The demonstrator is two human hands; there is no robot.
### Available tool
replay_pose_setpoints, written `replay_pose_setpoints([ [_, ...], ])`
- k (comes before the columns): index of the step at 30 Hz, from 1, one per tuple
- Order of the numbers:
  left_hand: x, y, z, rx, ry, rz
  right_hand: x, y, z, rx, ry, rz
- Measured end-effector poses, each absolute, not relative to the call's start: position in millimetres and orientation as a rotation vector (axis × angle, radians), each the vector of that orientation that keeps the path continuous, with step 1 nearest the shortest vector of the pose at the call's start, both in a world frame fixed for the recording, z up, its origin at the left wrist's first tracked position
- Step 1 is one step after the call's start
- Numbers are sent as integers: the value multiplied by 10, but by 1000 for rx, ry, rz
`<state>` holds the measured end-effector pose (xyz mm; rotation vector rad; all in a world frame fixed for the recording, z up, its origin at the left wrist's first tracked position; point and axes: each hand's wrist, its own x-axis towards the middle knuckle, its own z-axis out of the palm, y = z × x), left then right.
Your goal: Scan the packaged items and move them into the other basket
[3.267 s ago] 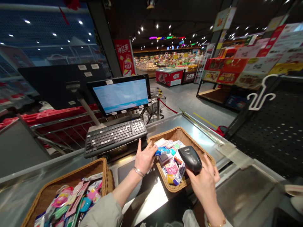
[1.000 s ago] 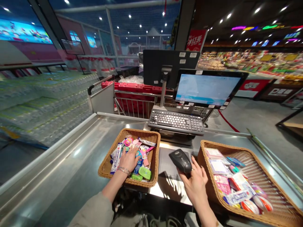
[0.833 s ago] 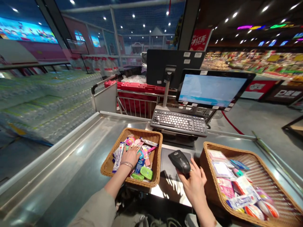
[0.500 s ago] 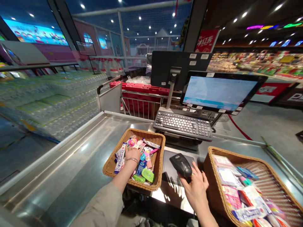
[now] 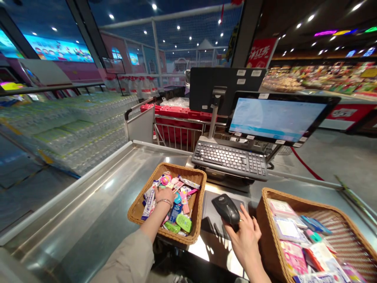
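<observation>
- Currently, from my remote end: L hand, qty 1, down inside L bskt, back of hand up, touching small packs. Fingertips sunk among wrappers; can't make out if they pinch anything or just rest.
- R hand, qty 1: fingers gripping blk scanner, thumb on near side, some fingers partly hidden behind it.
- Blk scanner: rounded back up, wide end twd L bskt. Held over gray panel, R hand's shadow below; prob. there b/c it's midway btwn bskts, in easy reach of both.
- L bskt: wicker, on metal counter, well filled. Wht/blue bar along its L side, green packs at near R corner. Close to me, presumably for short L reach.
- R bskt: wicker, just beside R hand. Flat packs bunched twd its L side, prob. b/c that edge is nearest the panel.
- Keyboard + lit monitor: beyond panel, screen facing me, presumably readable w/ both hands busy.
- 2nd display: back to me, likely angled for someone opposite.
</observation>
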<state>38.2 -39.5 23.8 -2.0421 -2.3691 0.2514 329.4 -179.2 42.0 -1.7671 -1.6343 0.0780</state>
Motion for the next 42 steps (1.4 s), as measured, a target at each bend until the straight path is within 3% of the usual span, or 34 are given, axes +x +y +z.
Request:
replay_pose_setpoints([
  [23,468,-793,866,-2220,-1756,-430,3330,-1787,469,-1724,-1655,42],
  [42,841,-714,921,-2454,-1398,-529,3354,-1830,549,-1752,-1754,-117],
])
